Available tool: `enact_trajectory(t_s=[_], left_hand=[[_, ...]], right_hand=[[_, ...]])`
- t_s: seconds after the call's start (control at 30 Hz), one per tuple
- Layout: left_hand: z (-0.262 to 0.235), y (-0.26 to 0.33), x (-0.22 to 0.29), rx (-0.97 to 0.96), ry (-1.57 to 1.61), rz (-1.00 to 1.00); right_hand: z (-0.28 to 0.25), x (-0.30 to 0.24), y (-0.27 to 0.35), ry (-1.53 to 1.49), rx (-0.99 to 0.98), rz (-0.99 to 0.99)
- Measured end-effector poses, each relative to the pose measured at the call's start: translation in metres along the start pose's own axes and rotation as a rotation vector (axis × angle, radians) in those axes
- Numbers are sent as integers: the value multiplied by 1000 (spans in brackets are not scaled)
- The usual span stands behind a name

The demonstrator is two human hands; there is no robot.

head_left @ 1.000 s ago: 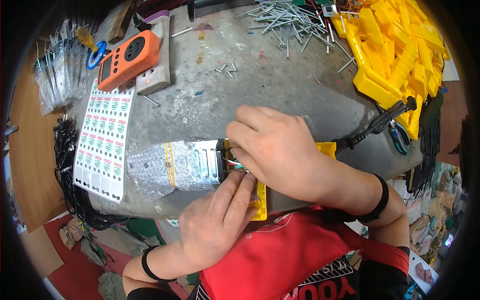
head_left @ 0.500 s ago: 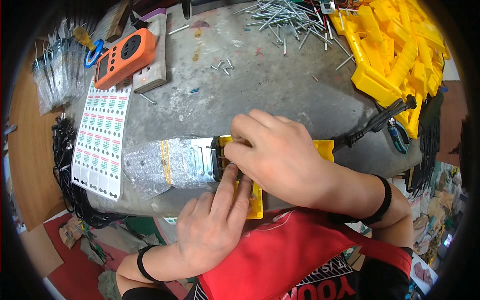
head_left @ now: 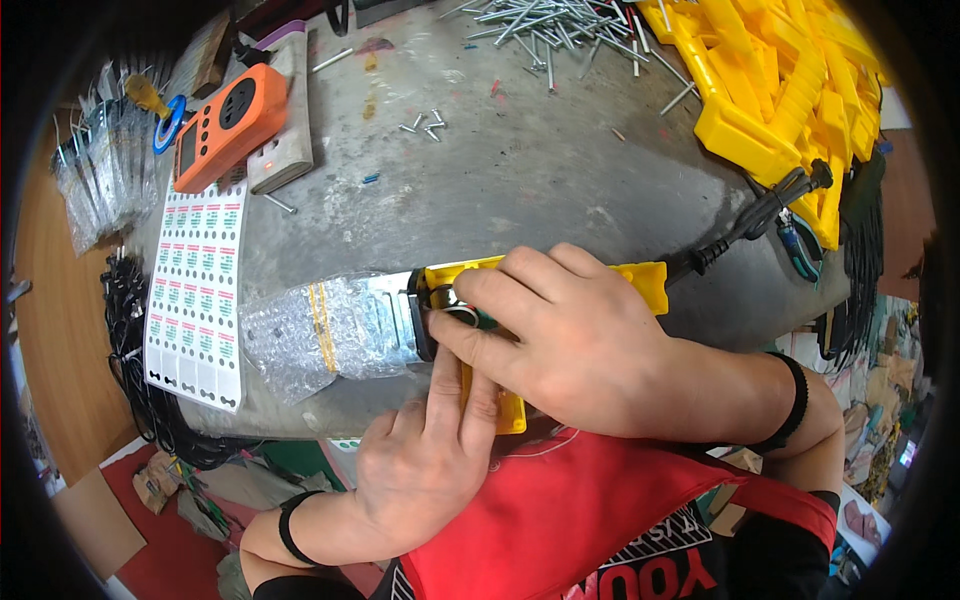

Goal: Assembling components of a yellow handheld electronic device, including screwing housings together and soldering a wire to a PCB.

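Observation:
A yellow plastic housing lies on the near part of the bench, its open inside mostly hidden under my hands. At its left end a shiny metal part with a black collar joins it, wrapped further left in bubble wrap with yellow bands. My right hand bends over the housing, thumb and forefinger closing around a pale looped wire by the collar; the grip itself is partly hidden. My left hand lies at the near edge, two fingers stretched out flat against the housing.
A black cord runs right from the housing, past pliers. Yellow housings are heaped far right, long screws at the back, short screws mid-bench. At left are an orange meter, power strip and label sheet.
My right thumb and forefinger have parted somewhat, and the looped wire between them now shows. The right hand sits slightly lower; the left fingers stay against the housing. The view has shifted a little.

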State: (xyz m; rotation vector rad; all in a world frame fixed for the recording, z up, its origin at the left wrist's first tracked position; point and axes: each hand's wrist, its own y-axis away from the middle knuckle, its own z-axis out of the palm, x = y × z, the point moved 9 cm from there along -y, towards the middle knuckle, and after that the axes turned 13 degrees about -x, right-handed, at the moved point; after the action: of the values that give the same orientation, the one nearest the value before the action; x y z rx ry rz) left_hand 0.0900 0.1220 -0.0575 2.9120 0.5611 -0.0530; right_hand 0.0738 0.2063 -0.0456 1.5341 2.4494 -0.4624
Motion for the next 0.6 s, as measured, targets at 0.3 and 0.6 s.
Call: enact_trajectory(t_s=[0.3,0.6], left_hand=[[5,1,-6,-17,102,43],[1,-5,-4,-12,-7,40]], right_hand=[[12,0,-9,38,-75,56],[7,20,-3,48,9,111]])
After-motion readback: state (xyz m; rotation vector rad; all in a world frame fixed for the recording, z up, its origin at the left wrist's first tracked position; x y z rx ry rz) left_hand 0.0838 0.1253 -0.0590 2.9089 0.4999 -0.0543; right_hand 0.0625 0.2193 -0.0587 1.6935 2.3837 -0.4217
